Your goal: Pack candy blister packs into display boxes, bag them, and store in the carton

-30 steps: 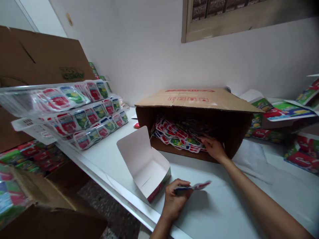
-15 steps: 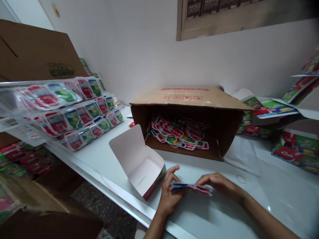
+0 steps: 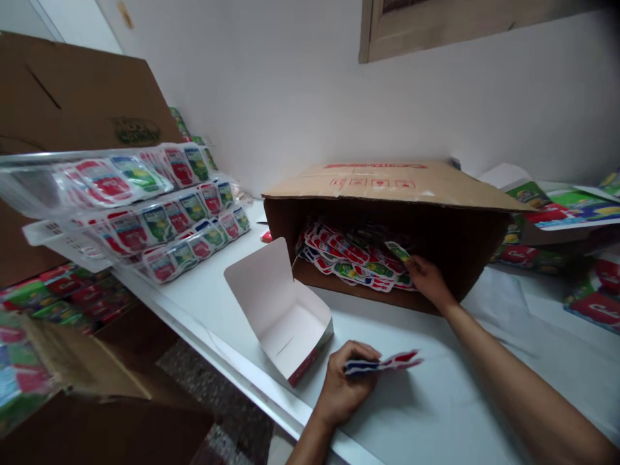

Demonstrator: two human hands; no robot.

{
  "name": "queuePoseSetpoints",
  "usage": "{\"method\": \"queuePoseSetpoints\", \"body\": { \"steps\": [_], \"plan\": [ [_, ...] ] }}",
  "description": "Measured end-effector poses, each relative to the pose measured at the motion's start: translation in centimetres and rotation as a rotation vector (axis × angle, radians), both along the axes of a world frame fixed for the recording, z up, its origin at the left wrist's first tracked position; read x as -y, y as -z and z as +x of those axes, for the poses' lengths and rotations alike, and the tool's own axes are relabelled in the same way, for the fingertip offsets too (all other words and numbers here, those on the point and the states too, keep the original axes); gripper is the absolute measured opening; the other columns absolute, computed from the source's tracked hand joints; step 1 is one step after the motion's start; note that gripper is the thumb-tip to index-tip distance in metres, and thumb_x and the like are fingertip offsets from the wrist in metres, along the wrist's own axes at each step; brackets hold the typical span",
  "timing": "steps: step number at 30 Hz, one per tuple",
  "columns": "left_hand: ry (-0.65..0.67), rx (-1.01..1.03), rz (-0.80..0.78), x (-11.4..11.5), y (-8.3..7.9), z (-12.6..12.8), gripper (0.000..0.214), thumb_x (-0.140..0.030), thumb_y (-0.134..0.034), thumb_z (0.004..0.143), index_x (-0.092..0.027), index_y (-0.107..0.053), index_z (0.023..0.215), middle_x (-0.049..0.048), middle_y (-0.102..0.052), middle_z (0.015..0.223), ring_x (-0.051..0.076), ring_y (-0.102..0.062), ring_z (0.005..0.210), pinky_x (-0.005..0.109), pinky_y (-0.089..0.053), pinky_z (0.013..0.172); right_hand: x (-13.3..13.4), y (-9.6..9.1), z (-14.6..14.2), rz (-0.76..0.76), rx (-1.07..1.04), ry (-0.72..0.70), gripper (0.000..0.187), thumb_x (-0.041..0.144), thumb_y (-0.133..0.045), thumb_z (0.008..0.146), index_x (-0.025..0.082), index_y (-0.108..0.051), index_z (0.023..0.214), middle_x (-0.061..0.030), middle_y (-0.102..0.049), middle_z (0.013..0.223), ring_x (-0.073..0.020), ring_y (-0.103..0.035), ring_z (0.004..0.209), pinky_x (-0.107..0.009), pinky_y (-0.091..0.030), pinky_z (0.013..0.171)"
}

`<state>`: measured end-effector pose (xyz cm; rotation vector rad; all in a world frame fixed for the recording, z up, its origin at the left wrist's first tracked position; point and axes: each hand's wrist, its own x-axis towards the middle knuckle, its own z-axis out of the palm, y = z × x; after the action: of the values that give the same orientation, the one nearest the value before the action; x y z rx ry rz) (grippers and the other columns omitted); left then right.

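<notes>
My left hand (image 3: 349, 382) is closed round a small stack of packets (image 3: 402, 360), blue at one end and red at the other, held above the white table. Inside the mouth of a cardboard carton (image 3: 465, 258) lying on its side is my right hand (image 3: 426, 279). Its fingers pinch a green packet (image 3: 398, 252) over a heap of red and green packets (image 3: 339, 255). Just left of my left hand stands a small white-lined box (image 3: 300, 316) with its lid raised. The back of the carton is in shadow.
Clear trays (image 3: 159, 219) with rows of packets are stacked at the left. Below them, an open carton (image 3: 87, 381) stands off the table edge. Printed boxes (image 3: 593, 297) and a clear plastic sheet (image 3: 504, 310) lie at the right.
My right hand has left the stack, reached forward into the carton and taken hold of a green packet. My left hand still holds the stack. The view has shifted slightly.
</notes>
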<state>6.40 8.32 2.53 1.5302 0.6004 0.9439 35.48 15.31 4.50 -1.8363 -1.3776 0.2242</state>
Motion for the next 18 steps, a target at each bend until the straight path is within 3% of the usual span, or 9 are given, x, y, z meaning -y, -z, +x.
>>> {"method": "queuePoseSetpoints", "body": {
  "steps": [2, 3, 5, 7, 8, 10, 12, 15, 18],
  "plan": [
    [-0.030, 0.031, 0.008, 0.0, 0.3, 0.3, 0.018, -0.015, -0.071, 0.070, -0.016, -0.062, 0.086, 0.0116, -0.066, 0.108, 0.020, -0.066, 0.089, 0.029, -0.052, 0.077, 4.3, 1.0, -1.8, 0.003, -0.078, -0.074, 0.040, 0.040, -0.038, 0.095, 0.016, -0.062, 0.115, -0.0080, -0.070, 0.104, -0.0241, -0.064, 0.097, -0.034, -0.050, 0.085],
    [-0.043, 0.033, -0.005, 0.0, 0.5, 0.5, 0.031, -0.014, -0.072, 0.069, -0.017, -0.062, 0.098, 0.0123, -0.062, 0.115, 0.019, -0.066, 0.087, 0.028, -0.052, 0.075, 6.5, 1.5, -2.9, -0.011, -0.122, -0.127, 0.039, 0.041, -0.041, 0.092, 0.017, -0.064, 0.112, -0.0075, -0.071, 0.101, -0.0247, -0.064, 0.095, -0.034, -0.051, 0.083],
    [-0.069, 0.033, -0.066, 0.0, 0.8, 0.8, 0.072, -0.012, -0.073, 0.066, -0.023, -0.045, 0.131, 0.0134, -0.053, 0.128, 0.016, -0.065, 0.081, 0.027, -0.052, 0.069, 10.3, 2.7, -5.1, -0.076, -0.312, -0.312, 0.034, 0.038, -0.046, 0.088, 0.018, -0.068, 0.105, -0.0071, -0.071, 0.095, -0.0243, -0.065, 0.087, -0.034, -0.052, 0.077],
    [-0.099, 0.011, -0.075, 0.0, 0.9, 1.0, 0.094, -0.013, -0.075, 0.063, -0.028, -0.028, 0.144, 0.0137, -0.047, 0.134, 0.017, -0.065, 0.086, 0.028, -0.053, 0.070, 12.9, 3.6, -6.8, -0.115, -0.558, -0.481, 0.030, 0.035, -0.047, 0.088, 0.018, -0.069, 0.099, -0.0087, -0.070, 0.098, -0.0242, -0.064, 0.087, -0.035, -0.051, 0.078],
    [-0.117, -0.015, -0.040, -0.1, 0.9, 0.9, 0.090, -0.013, -0.076, 0.061, -0.027, -0.035, 0.141, 0.0134, -0.046, 0.136, 0.021, -0.064, 0.095, 0.031, -0.053, 0.076, 13.7, 3.9, -7.5, -0.105, -0.660, -0.535, 0.030, 0.035, -0.046, 0.089, 0.018, -0.069, 0.096, -0.0094, -0.069, 0.100, -0.0245, -0.064, 0.090, -0.035, -0.050, 0.081],
    [-0.172, -0.080, 0.062, -0.2, 0.7, 0.7, 0.058, -0.013, -0.077, 0.059, -0.020, -0.060, 0.113, 0.0130, -0.044, 0.139, 0.029, -0.055, 0.116, 0.037, -0.049, 0.091, 14.5, 4.0, -8.2, -0.065, -0.746, -0.581, 0.033, 0.039, -0.041, 0.091, 0.019, -0.068, 0.092, -0.0096, -0.068, 0.102, -0.0249, -0.063, 0.096, -0.036, -0.047, 0.086],
    [-0.181, -0.097, 0.117, -0.3, 0.6, 0.4, 0.031, -0.012, -0.078, 0.057, -0.017, -0.062, 0.084, 0.0137, -0.050, 0.135, 0.033, -0.048, 0.126, 0.042, -0.042, 0.101, 14.6, 3.2, -8.1, -0.104, -0.691, -0.622, 0.035, 0.042, -0.039, 0.093, 0.021, -0.067, 0.094, -0.0088, -0.068, 0.103, -0.0245, -0.062, 0.100, -0.036, -0.046, 0.090],
    [-0.034, -0.043, 0.001, -0.3, 0.7, 0.0, 0.027, -0.015, -0.075, 0.064, -0.017, -0.058, 0.085, 0.0130, -0.068, 0.112, 0.027, -0.064, 0.105, 0.039, -0.049, 0.090, 13.4, 1.5, -6.5, -0.294, -0.425, -0.755, 0.028, 0.036, -0.048, 0.089, 0.022, -0.068, 0.103, -0.0073, -0.069, 0.106, -0.0228, -0.064, 0.100, -0.035, -0.048, 0.092],
    [0.049, -0.053, -0.052, -0.1, 0.8, 0.1, 0.028, -0.018, -0.072, 0.072, -0.016, -0.063, 0.099, 0.0085, -0.075, 0.087, 0.020, -0.070, 0.076, 0.029, -0.053, 0.070, 9.5, 0.3, -3.5, -0.280, -0.161, -0.621, 0.030, 0.033, -0.049, 0.085, 0.020, -0.071, 0.100, -0.0072, -0.072, 0.102, -0.0226, -0.067, 0.096, -0.034, -0.051, 0.089]
  ]
}}
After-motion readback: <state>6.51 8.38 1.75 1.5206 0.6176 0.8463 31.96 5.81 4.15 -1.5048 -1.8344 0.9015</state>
